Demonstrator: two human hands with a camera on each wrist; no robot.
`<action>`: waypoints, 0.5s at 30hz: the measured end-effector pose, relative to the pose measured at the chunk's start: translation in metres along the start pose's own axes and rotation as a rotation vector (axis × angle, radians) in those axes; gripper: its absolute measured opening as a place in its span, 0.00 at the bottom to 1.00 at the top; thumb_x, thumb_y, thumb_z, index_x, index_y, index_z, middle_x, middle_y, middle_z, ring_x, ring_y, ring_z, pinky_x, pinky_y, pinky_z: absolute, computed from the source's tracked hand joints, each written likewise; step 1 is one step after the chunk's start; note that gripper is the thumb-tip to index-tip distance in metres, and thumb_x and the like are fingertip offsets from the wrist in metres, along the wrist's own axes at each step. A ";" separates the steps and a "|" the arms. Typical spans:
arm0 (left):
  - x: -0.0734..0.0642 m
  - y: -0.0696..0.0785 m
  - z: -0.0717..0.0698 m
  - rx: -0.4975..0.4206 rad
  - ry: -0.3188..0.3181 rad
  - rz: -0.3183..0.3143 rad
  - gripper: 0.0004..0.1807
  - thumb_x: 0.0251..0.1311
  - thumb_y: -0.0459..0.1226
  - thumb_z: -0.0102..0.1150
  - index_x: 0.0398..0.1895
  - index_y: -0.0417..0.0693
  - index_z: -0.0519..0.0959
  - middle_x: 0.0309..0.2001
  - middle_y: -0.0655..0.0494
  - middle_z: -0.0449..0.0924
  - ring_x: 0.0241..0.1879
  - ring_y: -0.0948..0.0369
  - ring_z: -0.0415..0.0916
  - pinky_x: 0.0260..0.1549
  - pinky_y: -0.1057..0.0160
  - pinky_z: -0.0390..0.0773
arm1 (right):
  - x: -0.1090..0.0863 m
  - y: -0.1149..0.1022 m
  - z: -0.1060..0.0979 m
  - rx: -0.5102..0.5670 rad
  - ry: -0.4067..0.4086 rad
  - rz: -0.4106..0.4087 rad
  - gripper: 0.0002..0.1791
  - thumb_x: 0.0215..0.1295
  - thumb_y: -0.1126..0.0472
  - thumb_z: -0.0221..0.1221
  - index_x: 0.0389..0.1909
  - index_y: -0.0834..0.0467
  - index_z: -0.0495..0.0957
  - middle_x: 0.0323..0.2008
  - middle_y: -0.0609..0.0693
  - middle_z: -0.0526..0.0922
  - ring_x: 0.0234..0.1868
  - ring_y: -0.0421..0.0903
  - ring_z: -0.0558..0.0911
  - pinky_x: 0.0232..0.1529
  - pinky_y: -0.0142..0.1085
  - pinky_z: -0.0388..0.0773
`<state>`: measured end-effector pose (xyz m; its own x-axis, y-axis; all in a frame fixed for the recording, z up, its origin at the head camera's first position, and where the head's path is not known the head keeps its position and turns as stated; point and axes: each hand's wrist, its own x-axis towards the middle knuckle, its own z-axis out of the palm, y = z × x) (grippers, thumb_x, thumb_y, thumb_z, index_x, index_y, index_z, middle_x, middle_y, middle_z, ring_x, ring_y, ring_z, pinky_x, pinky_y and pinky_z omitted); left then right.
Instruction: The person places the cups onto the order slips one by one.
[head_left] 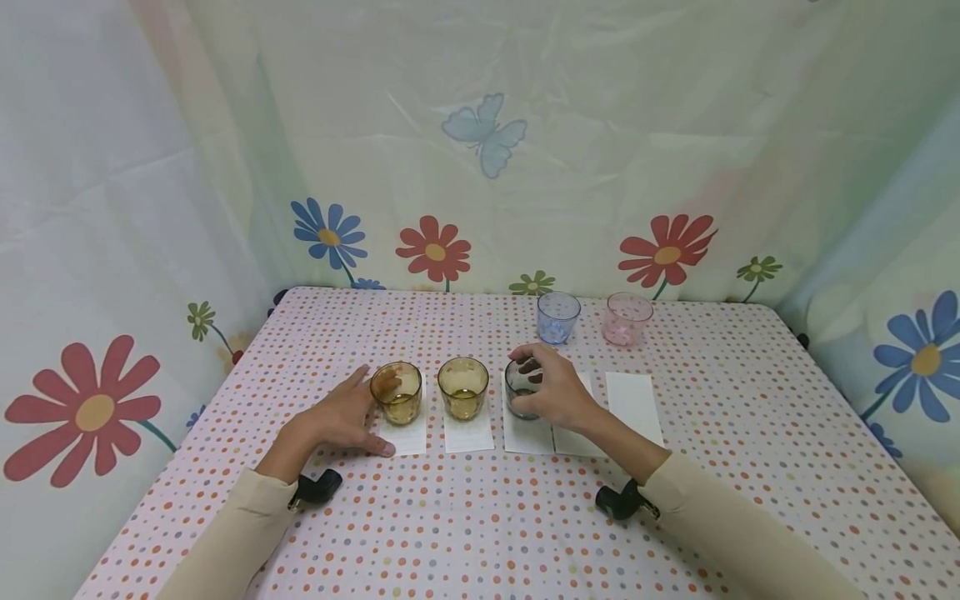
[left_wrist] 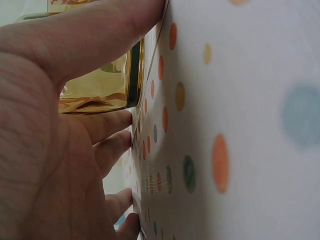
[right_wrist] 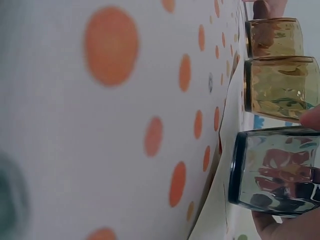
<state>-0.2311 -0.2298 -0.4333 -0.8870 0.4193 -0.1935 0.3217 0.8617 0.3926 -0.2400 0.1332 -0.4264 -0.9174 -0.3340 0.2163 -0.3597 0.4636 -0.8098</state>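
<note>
In the head view my right hand (head_left: 558,390) grips a grey drinking glass (head_left: 517,392) by its sides, above a white paper card. In the right wrist view the grey glass (right_wrist: 270,170) has a finger at its near side and fingertips showing beyond it. My left hand (head_left: 347,415) rests on the table beside the leftmost amber glass (head_left: 401,408), thumb and fingers spread around it. The left wrist view shows those fingers (left_wrist: 114,150) reaching down to the cloth past the amber glass (left_wrist: 97,90). A second amber glass (head_left: 462,404) stands between the hands on its own card.
A blue-tinted glass (head_left: 557,321) and a pink-tinted glass (head_left: 627,321) stand at the back of the dotted table (head_left: 465,533). White paper cards lie in a row, the rightmost card (head_left: 633,404) beyond my right hand. A flowered curtain (head_left: 600,167) surrounds the table.
</note>
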 end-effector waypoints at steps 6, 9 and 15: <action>0.001 -0.001 0.000 0.012 0.005 0.010 0.69 0.37 0.60 0.82 0.80 0.44 0.56 0.78 0.42 0.57 0.80 0.38 0.34 0.72 0.33 0.50 | -0.001 0.000 0.000 -0.019 -0.004 -0.008 0.35 0.46 0.70 0.68 0.61 0.58 0.73 0.54 0.53 0.75 0.55 0.55 0.79 0.58 0.52 0.78; 0.000 -0.001 0.000 0.003 0.007 0.021 0.68 0.37 0.60 0.82 0.80 0.44 0.56 0.77 0.42 0.58 0.80 0.38 0.34 0.72 0.33 0.49 | -0.001 0.000 0.000 -0.024 -0.011 -0.002 0.37 0.47 0.70 0.68 0.63 0.60 0.72 0.54 0.54 0.76 0.55 0.55 0.79 0.58 0.52 0.77; 0.000 -0.001 0.000 -0.006 0.005 0.023 0.69 0.36 0.60 0.82 0.81 0.45 0.56 0.77 0.42 0.58 0.80 0.38 0.34 0.72 0.32 0.49 | -0.002 0.000 0.000 -0.009 -0.028 0.033 0.38 0.47 0.70 0.68 0.65 0.60 0.71 0.56 0.54 0.76 0.58 0.55 0.78 0.61 0.52 0.76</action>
<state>-0.2311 -0.2306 -0.4332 -0.8810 0.4376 -0.1798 0.3400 0.8499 0.4026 -0.2380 0.1338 -0.4273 -0.9237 -0.3413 0.1741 -0.3310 0.4818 -0.8114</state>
